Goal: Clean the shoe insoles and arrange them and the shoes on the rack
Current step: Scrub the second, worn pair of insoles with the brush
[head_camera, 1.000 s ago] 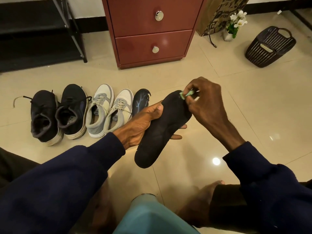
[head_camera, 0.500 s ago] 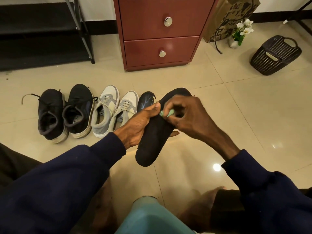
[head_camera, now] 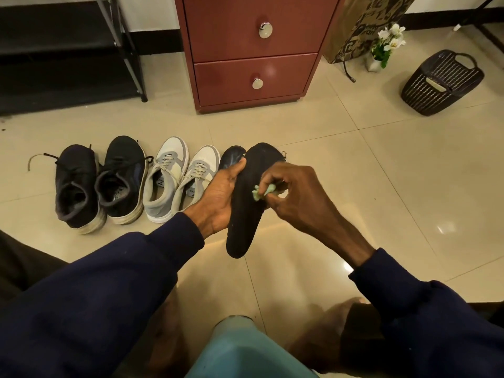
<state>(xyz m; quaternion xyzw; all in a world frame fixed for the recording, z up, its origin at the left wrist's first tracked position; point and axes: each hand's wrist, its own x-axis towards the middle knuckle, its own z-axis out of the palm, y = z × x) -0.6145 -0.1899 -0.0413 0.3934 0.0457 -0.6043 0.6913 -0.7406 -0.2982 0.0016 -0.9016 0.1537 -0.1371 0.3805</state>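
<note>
My left hand (head_camera: 218,197) grips a black insole (head_camera: 245,214) by its left edge and holds it above the floor, toe end pointing away. My right hand (head_camera: 289,192) pinches a small green wipe (head_camera: 261,192) and presses it on the insole's middle. On the floor behind lie a second dark insole (head_camera: 230,158), a pair of grey and white sneakers (head_camera: 177,181) and a pair of black sneakers (head_camera: 98,184). The black shoe rack (head_camera: 68,50) stands at the far left.
A red-brown drawer cabinet (head_camera: 253,50) stands straight ahead. To its right are a printed paper bag (head_camera: 354,28), a small white-flower pot (head_camera: 384,47) and a dark plastic basket (head_camera: 441,83). A teal object (head_camera: 240,347) sits between my bare feet.
My right hand has slid the green wipe from the insole's toe end down towards its middle. My left hand keeps the same hold on the insole.
</note>
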